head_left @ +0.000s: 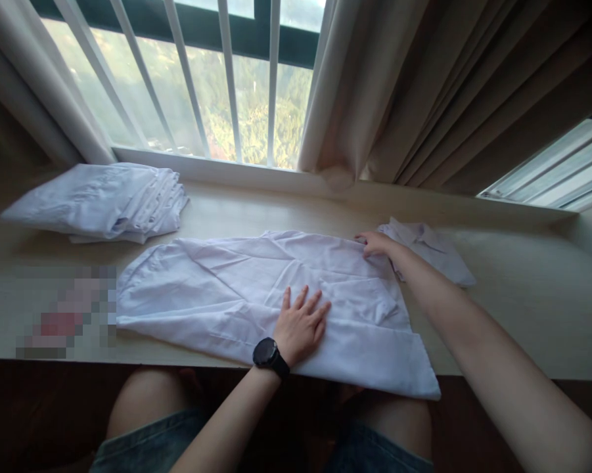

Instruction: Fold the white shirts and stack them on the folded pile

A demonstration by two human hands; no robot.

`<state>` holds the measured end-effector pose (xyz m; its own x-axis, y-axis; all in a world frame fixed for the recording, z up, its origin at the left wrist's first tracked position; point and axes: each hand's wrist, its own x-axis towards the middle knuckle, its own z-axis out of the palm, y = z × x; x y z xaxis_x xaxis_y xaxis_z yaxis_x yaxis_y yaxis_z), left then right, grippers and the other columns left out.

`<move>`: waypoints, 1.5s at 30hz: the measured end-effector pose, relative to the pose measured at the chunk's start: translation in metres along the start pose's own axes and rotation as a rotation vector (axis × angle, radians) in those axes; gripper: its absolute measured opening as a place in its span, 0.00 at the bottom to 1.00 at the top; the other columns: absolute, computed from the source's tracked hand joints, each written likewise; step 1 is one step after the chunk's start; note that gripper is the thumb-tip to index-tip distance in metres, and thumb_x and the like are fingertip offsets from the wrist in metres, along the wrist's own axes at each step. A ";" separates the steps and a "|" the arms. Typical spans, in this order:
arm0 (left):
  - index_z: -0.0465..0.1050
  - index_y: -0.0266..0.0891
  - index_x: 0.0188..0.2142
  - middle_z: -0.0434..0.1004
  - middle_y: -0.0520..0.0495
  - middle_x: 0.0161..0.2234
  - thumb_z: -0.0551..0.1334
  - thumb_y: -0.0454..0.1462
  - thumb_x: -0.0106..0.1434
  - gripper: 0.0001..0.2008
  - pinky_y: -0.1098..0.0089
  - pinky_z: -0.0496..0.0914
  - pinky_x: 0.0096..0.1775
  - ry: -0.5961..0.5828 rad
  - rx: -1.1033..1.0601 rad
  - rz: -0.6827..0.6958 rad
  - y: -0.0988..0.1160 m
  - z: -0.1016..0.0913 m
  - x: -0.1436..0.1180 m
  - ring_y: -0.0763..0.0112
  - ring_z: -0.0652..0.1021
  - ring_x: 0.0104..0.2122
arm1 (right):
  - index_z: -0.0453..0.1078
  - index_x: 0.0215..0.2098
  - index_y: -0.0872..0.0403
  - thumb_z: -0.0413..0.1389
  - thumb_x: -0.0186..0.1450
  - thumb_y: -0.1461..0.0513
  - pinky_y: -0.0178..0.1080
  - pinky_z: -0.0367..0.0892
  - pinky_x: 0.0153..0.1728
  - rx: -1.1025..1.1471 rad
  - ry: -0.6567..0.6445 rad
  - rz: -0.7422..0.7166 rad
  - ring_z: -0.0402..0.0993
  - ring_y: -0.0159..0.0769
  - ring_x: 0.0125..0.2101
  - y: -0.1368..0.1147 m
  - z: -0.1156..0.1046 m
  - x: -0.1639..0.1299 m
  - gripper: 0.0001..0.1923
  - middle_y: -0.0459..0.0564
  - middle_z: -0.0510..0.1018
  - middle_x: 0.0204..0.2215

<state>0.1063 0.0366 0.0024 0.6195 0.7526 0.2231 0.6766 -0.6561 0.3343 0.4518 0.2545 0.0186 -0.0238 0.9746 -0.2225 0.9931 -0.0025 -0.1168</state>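
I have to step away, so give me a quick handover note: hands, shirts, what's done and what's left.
Left hand: flat, palm down on the spread white shirt, near its front edge.
Right hand: on the shirt's far right edge, by the collar.
Done: a stack of folded white shirts lies far left on the table.
Left: this shirt lies partly folded and wrinkled.

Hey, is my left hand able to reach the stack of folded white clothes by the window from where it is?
Probably yes. The left hand lies flat on the spread shirt; only bare table lies between it and the folded stack, though it looks like a long stretch.
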 end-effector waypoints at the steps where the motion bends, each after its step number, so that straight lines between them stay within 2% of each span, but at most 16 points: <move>1: 0.63 0.54 0.65 0.61 0.49 0.68 0.48 0.45 0.73 0.23 0.34 0.46 0.66 -0.005 0.002 0.001 -0.001 0.001 -0.001 0.50 0.57 0.68 | 0.80 0.38 0.57 0.67 0.45 0.68 0.39 0.70 0.34 -0.039 -0.028 0.005 0.77 0.41 0.30 0.000 -0.002 0.001 0.20 0.51 0.82 0.31; 4: 0.63 0.54 0.65 0.60 0.48 0.68 0.49 0.45 0.73 0.23 0.35 0.44 0.66 -0.010 0.005 0.001 -0.002 0.003 0.000 0.50 0.57 0.69 | 0.80 0.30 0.55 0.68 0.48 0.63 0.39 0.67 0.33 -0.173 -0.055 -0.008 0.75 0.38 0.27 -0.005 -0.013 -0.004 0.10 0.50 0.80 0.24; 9: 0.63 0.54 0.65 0.60 0.48 0.68 0.50 0.46 0.72 0.23 0.35 0.42 0.66 -0.009 0.015 0.020 -0.001 0.003 0.001 0.49 0.56 0.69 | 0.81 0.35 0.53 0.65 0.53 0.63 0.38 0.65 0.36 -0.397 -0.010 -0.081 0.75 0.40 0.33 -0.024 -0.048 -0.040 0.10 0.52 0.81 0.29; 11: 0.63 0.54 0.65 0.60 0.48 0.68 0.49 0.45 0.72 0.23 0.36 0.43 0.66 -0.002 0.020 0.014 0.000 0.004 0.000 0.49 0.56 0.69 | 0.81 0.37 0.53 0.61 0.58 0.63 0.39 0.65 0.39 -0.420 0.064 -0.104 0.75 0.42 0.36 -0.032 -0.060 -0.068 0.09 0.54 0.82 0.34; 13: 0.64 0.54 0.65 0.61 0.48 0.68 0.50 0.45 0.72 0.23 0.36 0.44 0.66 0.003 0.021 0.008 0.000 0.005 -0.001 0.50 0.57 0.69 | 0.80 0.40 0.54 0.56 0.64 0.64 0.41 0.64 0.42 -0.411 0.219 -0.130 0.74 0.44 0.40 -0.037 -0.061 -0.105 0.11 0.57 0.81 0.38; 16: 0.64 0.54 0.64 0.61 0.48 0.68 0.50 0.45 0.72 0.23 0.36 0.45 0.66 0.006 0.018 0.008 0.000 0.006 -0.001 0.49 0.57 0.68 | 0.77 0.50 0.55 0.49 0.69 0.64 0.42 0.61 0.46 -0.380 0.417 -0.188 0.71 0.47 0.43 -0.039 -0.036 -0.170 0.18 0.60 0.78 0.38; 20: 0.66 0.53 0.63 0.63 0.47 0.66 0.51 0.45 0.71 0.23 0.37 0.46 0.65 0.011 0.021 0.000 0.001 0.005 0.000 0.49 0.58 0.68 | 0.73 0.58 0.52 0.49 0.67 0.68 0.40 0.62 0.44 -0.355 0.304 -0.276 0.70 0.43 0.39 -0.032 0.028 -0.237 0.23 0.57 0.77 0.36; 22: 0.67 0.52 0.62 0.67 0.46 0.64 0.52 0.44 0.71 0.22 0.38 0.47 0.65 0.017 0.019 -0.001 0.002 0.003 0.000 0.50 0.62 0.65 | 0.72 0.59 0.51 0.50 0.65 0.68 0.39 0.63 0.44 -0.344 0.279 -0.233 0.70 0.42 0.39 -0.028 0.053 -0.253 0.26 0.57 0.77 0.38; 24: 0.69 0.50 0.60 0.71 0.46 0.60 0.53 0.43 0.70 0.21 0.40 0.48 0.65 0.035 0.012 -0.007 0.004 0.000 -0.001 0.52 0.65 0.62 | 0.72 0.59 0.50 0.50 0.65 0.68 0.39 0.64 0.44 -0.316 0.302 -0.181 0.70 0.43 0.40 -0.025 0.066 -0.260 0.26 0.56 0.76 0.39; 30: 0.72 0.43 0.54 0.74 0.42 0.53 0.56 0.41 0.67 0.17 0.48 0.53 0.65 0.084 0.003 -0.031 0.006 -0.004 -0.001 0.55 0.70 0.56 | 0.72 0.60 0.50 0.46 0.69 0.65 0.40 0.67 0.46 -0.212 0.463 -0.161 0.70 0.43 0.41 -0.017 0.077 -0.272 0.24 0.55 0.75 0.38; 34: 0.73 0.39 0.47 0.74 0.39 0.48 0.57 0.41 0.66 0.14 0.53 0.61 0.60 0.114 0.029 -0.071 0.008 -0.007 -0.001 0.55 0.71 0.51 | 0.72 0.60 0.49 0.46 0.70 0.65 0.43 0.67 0.48 -0.206 0.459 -0.159 0.69 0.44 0.43 -0.010 0.088 -0.285 0.24 0.56 0.75 0.40; 37: 0.72 0.39 0.46 0.74 0.38 0.46 0.58 0.42 0.65 0.13 0.53 0.65 0.55 0.135 0.066 -0.130 0.011 -0.010 -0.003 0.53 0.71 0.50 | 0.71 0.61 0.50 0.48 0.69 0.64 0.45 0.67 0.51 -0.167 0.439 -0.168 0.69 0.45 0.46 -0.004 0.093 -0.291 0.24 0.57 0.75 0.44; 40: 0.70 0.40 0.51 0.72 0.37 0.52 0.57 0.40 0.66 0.15 0.50 0.60 0.59 0.199 0.087 -0.144 0.011 -0.011 -0.004 0.52 0.70 0.54 | 0.70 0.62 0.50 0.49 0.69 0.64 0.45 0.66 0.55 -0.140 0.430 -0.205 0.69 0.44 0.51 0.003 0.096 -0.294 0.24 0.56 0.75 0.51; 43: 0.67 0.41 0.58 0.68 0.38 0.60 0.55 0.38 0.67 0.20 0.46 0.49 0.66 0.277 0.089 -0.126 0.009 -0.008 -0.005 0.53 0.65 0.61 | 0.70 0.62 0.52 0.48 0.69 0.65 0.45 0.64 0.58 -0.144 0.466 -0.228 0.68 0.43 0.55 0.013 0.100 -0.295 0.24 0.56 0.73 0.55; 45: 0.69 0.42 0.56 0.70 0.39 0.59 0.54 0.37 0.68 0.18 0.44 0.45 0.67 0.297 0.100 -0.134 0.008 -0.004 -0.004 0.53 0.66 0.61 | 0.70 0.62 0.53 0.47 0.69 0.65 0.45 0.64 0.59 -0.154 0.497 -0.225 0.68 0.43 0.55 0.019 0.102 -0.296 0.24 0.56 0.73 0.57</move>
<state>0.1071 0.0286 0.0080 0.3898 0.8061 0.4452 0.7886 -0.5419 0.2907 0.4657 -0.0571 -0.0169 -0.2170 0.9357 0.2783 0.9760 0.2138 0.0423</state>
